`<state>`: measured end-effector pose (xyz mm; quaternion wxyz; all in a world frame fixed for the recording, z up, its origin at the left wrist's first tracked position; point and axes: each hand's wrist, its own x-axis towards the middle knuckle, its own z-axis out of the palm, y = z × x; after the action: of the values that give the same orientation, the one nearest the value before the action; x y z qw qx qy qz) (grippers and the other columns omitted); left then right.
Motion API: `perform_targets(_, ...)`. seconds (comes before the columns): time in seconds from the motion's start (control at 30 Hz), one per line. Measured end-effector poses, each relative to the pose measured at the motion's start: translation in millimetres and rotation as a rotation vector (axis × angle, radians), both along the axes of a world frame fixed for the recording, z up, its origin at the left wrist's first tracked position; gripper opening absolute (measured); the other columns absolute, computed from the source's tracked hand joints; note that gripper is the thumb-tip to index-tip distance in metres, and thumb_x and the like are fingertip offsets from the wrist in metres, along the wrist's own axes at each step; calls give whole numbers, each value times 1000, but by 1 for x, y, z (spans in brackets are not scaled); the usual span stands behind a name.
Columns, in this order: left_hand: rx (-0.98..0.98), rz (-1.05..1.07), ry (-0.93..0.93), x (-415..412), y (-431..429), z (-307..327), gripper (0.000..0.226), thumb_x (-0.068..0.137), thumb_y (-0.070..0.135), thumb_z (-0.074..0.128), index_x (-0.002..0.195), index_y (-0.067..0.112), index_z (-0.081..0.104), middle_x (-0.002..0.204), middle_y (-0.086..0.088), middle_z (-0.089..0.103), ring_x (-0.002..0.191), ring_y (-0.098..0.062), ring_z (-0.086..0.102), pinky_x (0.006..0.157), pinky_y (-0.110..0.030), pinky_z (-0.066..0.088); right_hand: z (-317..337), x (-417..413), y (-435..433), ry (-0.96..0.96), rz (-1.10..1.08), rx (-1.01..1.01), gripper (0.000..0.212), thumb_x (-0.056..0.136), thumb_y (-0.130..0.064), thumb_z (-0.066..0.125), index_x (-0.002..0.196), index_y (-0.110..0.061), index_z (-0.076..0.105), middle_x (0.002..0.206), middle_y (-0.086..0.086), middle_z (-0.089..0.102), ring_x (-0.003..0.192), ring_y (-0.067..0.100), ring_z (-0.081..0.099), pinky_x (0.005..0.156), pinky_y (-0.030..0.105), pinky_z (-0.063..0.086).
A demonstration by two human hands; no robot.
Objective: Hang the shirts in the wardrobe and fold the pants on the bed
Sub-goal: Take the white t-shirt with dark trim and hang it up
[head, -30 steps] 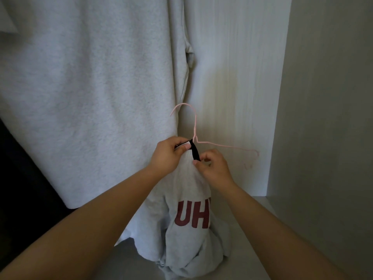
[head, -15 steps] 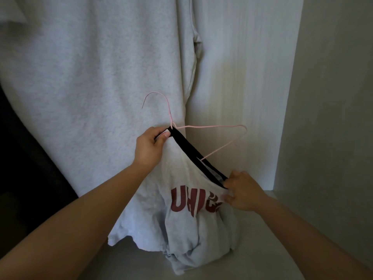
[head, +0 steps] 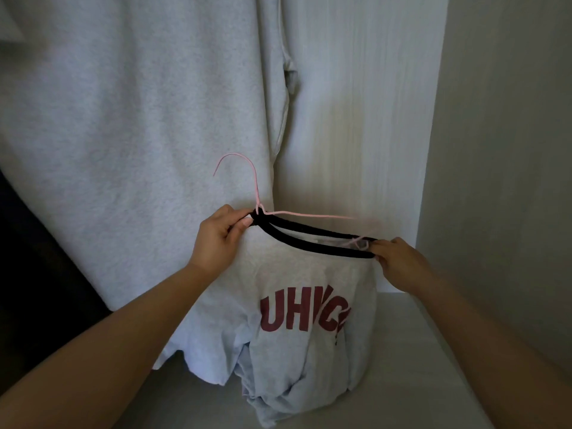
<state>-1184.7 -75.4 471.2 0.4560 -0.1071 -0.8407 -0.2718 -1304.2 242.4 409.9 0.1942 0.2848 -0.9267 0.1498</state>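
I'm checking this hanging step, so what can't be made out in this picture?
Head view:
- The wardrobe rail: cut off by the top edge, above the hanging grey garment.
- Second arm of the pink hanger: hidden behind the left hand or inside the printed shirt.
- End of the red lettering: lost in the shirt's folds.

Hung grey shirt (head: 123, 150) blocks left; gap btwn it & side wall (head: 501, 150) free.

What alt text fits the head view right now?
The left hand and right hand stretch the black collar of a grey lettered shirt along a pink wire hanger, inside a wardrobe. A larger grey shirt hangs behind.
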Motion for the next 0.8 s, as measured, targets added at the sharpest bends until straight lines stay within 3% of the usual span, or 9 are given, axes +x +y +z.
perform_targets(0.1,-44,-6,16,0,1,-4,23,93,5,56,108,15,70,72,-6,51,71,-7,50,66,-6,37,2,0,5,-13,38,-42,35,97,-8,42,122,-21,62,109,3,66,82,22,49,65,30,40)
perform_targets(0.2,-121,-6,5,1,-2,-6,21,92,9,58,108,11,71,76,-5,54,69,-10,51,65,-16,42,6,-2,10,5,61,-32,33,96,-6,43,120,-17,64,114,4,65,92,29,55,78,37,48)
perform_targets(0.3,-303,54,-8,2,-1,-7,25,90,19,56,107,9,72,76,-4,55,70,-14,53,61,-21,38,11,-4,11,26,74,2,32,95,-1,43,116,-11,65,115,8,64,94,28,56,81,33,45)
perform_targets(0.4,-325,109,-38,-1,5,-8,19,88,10,63,105,9,73,76,-9,58,69,-23,56,60,-24,37,19,-1,5,29,88,-123,31,94,2,45,113,-8,67,110,10,66,91,24,58,76,21,42)
perform_targets(0.47,-251,122,-74,-4,13,-9,19,91,12,62,107,11,72,79,-9,59,72,-21,55,61,-26,38,28,4,-1,-13,103,-275,29,94,1,46,108,-9,69,103,8,68,82,14,56,67,6,36)
perform_targets(0.53,-199,123,-104,-7,22,-11,21,93,17,59,108,13,72,82,-7,60,74,-16,52,62,-26,37,36,9,-9,-82,133,-374,31,94,2,45,104,-11,70,100,5,68,80,9,55,66,1,37)
perform_targets(0.6,-180,123,-128,-10,31,-15,22,94,20,57,109,13,72,82,-7,59,74,-15,50,61,-27,39,44,16,-19,-123,149,-403,31,94,2,43,101,-10,71,102,5,68,86,13,58,70,6,40)
perform_targets(0.73,-106,172,-162,-16,49,-20,24,95,26,54,111,17,71,82,-5,56,73,-13,46,60,-26,35,58,27,-43,-41,237,-338,28,91,3,47,94,-11,72,103,6,64,96,22,58,87,33,46)
perform_targets(0.8,-32,148,-172,-17,56,-20,24,96,27,53,110,19,71,82,-6,57,72,-16,50,61,-27,38,59,30,-52,-28,272,-342,25,90,1,51,95,-12,72,107,5,58,99,20,55,88,33,45)
